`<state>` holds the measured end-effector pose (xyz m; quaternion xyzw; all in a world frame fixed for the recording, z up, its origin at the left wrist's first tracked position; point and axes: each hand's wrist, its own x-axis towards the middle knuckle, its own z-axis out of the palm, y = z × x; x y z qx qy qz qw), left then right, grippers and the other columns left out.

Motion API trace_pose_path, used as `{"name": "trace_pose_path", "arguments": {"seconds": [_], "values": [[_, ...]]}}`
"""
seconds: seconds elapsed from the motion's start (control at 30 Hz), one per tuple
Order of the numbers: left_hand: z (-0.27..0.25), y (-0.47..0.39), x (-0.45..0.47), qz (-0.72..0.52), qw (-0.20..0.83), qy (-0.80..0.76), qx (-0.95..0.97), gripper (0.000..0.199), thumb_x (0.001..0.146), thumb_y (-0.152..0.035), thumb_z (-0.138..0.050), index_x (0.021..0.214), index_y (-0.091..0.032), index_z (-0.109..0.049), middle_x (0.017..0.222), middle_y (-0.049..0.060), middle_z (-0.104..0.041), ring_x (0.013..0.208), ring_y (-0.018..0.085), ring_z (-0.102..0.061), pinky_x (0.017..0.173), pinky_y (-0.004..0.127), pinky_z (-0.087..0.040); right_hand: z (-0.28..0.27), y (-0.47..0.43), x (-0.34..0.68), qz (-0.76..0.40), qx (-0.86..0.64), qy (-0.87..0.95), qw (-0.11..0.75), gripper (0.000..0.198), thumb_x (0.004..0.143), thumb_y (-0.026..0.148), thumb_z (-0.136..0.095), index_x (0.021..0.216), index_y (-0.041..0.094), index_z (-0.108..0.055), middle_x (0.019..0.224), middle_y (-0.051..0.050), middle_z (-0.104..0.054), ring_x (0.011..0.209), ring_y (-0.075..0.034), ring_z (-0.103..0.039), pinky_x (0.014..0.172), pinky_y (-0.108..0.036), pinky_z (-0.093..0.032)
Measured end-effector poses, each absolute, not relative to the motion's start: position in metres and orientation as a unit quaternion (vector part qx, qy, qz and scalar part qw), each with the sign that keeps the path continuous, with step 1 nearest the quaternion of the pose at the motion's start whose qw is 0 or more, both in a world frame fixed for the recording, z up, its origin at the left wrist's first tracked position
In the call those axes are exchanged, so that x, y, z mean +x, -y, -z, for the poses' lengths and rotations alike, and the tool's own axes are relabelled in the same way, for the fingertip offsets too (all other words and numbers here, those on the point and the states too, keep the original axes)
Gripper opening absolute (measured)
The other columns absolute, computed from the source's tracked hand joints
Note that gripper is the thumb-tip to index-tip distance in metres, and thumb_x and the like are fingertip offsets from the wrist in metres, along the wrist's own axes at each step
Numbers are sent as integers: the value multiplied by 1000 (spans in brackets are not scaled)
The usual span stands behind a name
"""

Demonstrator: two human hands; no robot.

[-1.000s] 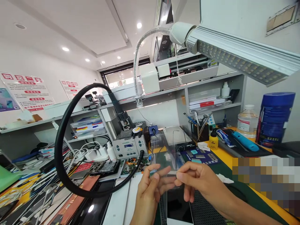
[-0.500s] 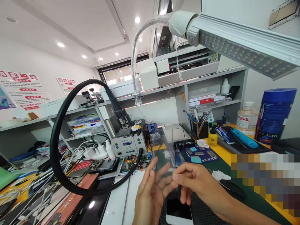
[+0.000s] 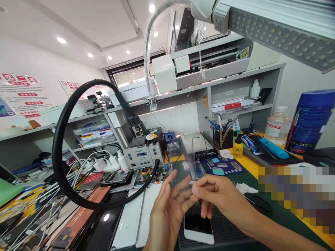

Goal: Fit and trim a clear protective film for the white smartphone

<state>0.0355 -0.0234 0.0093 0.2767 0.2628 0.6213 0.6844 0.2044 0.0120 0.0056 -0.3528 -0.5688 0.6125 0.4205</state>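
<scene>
phone (image 3: 199, 226): wht, blk scrn (image 3: 197, 222) | pad (image 3: 222, 230): blk mesh patt | btl (image 3: 237, 149): ylw | hose (image 3: 58, 167): blk

The left hand (image 3: 169, 212) has opened (more palm shows now).

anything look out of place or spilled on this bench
No spill shows. The messiest spot is far left, where pale cables lie tangled over other items. A crumpled white tissue also sits loose on the green mat, to the right of the phone.
</scene>
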Motion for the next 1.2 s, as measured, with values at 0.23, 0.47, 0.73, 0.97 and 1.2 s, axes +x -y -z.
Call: {"name": "trace_pose_path", "arguments": {"seconds": [0.23, 0.47, 0.73, 0.97, 1.2], "values": [[-12, 25, 35, -619, 689, -263, 272, 52, 105, -35, -43, 152, -14, -34, 126, 21, -70, 113, 32, -69, 106, 54, -47, -7, -10, 203, -610, -370, 563, 418, 39, 84, 54, -75, 86, 16, -66, 75, -4, -75, 51, -15, -69, 47, -22, -49], [-10, 25, 34, -611, 694, -260, 278, 55, 104, -41, -46, 151, -14, -37, 133, 22, -67, 115, 33, -68, 103, 53, -50, -8, -10, 205, -606, -372, 571, 410, 40, 86, 55, -73, 89, 15, -68, 73, -5, -76, 51, -15, -68, 49, -24, -54], [-10, 26, 38, -619, 684, -276, 269, 50, 104, -43, -43, 139, -9, -53, 133, 23, -67, 116, 34, -68, 102, 52, -51, -4, -10, 203, -598, -378, 564, 426, 31, 84, 45, -77, 83, 15, -68, 73, -5, -76, 49, -15, -68, 47, -23, -53], [-9, 24, 37, -608, 683, -299, 273, 47, 102, -42, -48, 130, -7, -62, 134, 23, -66, 112, 35, -69, 102, 54, -51, -7, -8, 203, -593, -376, 565, 434, 24, 80, 38, -79, 82, 17, -67, 73, -3, -77, 47, -14, -67, 45, -22, -51], [-5, 23, 38, -608, 679, -296, 284, 43, 102, -43, -48, 122, -12, -70, 132, 19, -68, 114, 34, -68, 101, 53, -52, -7, -8, 201, -585, -400, 563, 425, 24, 81, 38, -76, 76, 16, -67, 68, -3, -75, 45, -15, -67, 44, -21, -50]]}}
